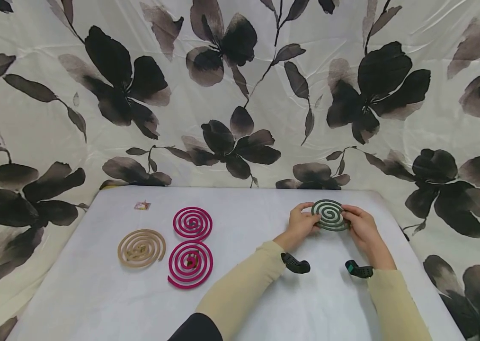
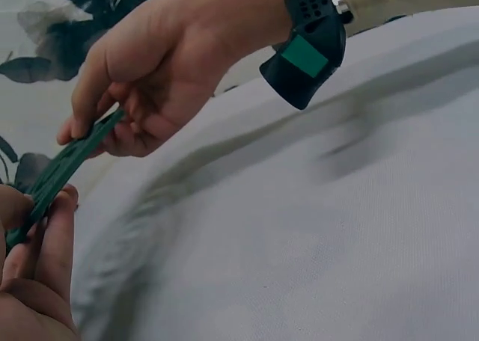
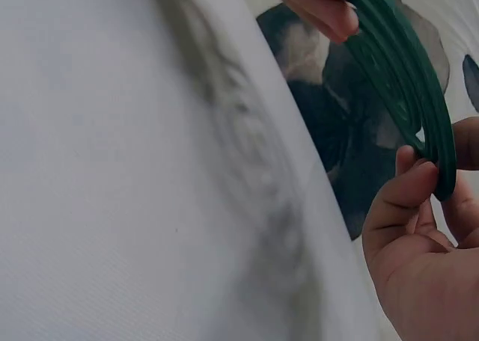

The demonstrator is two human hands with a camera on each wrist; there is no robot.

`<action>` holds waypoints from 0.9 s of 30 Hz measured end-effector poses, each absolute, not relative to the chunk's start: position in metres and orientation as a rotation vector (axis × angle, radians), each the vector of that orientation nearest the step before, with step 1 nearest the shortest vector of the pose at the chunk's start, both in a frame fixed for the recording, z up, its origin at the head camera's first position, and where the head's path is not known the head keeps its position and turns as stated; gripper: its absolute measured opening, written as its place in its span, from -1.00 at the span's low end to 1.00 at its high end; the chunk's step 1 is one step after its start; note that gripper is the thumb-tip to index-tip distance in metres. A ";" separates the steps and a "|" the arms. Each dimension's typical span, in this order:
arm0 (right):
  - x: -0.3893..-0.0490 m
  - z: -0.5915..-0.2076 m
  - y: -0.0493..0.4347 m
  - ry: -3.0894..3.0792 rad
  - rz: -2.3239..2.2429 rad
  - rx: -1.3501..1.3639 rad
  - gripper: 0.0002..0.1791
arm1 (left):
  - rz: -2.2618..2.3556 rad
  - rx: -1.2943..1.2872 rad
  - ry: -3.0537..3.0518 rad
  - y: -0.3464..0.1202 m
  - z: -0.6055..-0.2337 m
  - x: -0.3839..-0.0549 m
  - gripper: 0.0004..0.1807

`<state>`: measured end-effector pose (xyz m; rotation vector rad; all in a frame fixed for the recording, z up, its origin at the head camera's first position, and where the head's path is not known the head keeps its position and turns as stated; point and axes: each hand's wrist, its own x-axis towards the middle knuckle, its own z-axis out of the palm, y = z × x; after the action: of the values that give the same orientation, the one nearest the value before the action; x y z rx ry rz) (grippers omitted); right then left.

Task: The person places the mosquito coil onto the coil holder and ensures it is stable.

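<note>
A dark green mosquito coil (image 1: pixel 330 215) is held up over the right far part of the table between both hands. My left hand (image 1: pixel 300 223) pinches its left edge, and my right hand (image 1: pixel 363 231) grips the right edge between thumb and fingers. Seen from the left wrist, the coil (image 2: pixel 63 165) is nearly edge-on and slanted. From the right wrist, the coil (image 3: pixel 412 72) shows its stacked, curved strands, with the right thumb on its lower end. Whether it is one coil or two nested together cannot be told.
Two magenta coils (image 1: pixel 191 223) lie one in front of the other, edges meeting, left of centre. To their left lies a tan coil (image 1: pixel 141 249). A small colourful packet (image 1: pixel 142 205) sits behind it on the white table (image 1: pixel 137 303). Floral cloth (image 1: pixel 231 94) hangs behind.
</note>
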<state>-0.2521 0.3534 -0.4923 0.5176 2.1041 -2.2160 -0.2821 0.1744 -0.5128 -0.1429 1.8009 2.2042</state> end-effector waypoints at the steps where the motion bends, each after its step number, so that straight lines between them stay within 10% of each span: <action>1: -0.251 -0.491 0.352 2.111 -2.217 0.506 -0.76 | 2.201 -0.136 1.817 0.173 -0.511 -0.282 -0.62; 27: -0.215 -0.478 0.300 2.239 -2.083 0.245 -0.61 | 2.213 -0.050 1.689 0.106 -0.512 -0.253 -0.66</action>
<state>-0.2152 0.3001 -0.4779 0.2450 2.2390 -2.0833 -0.2535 0.1061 -0.5117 -0.0499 1.6888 2.2132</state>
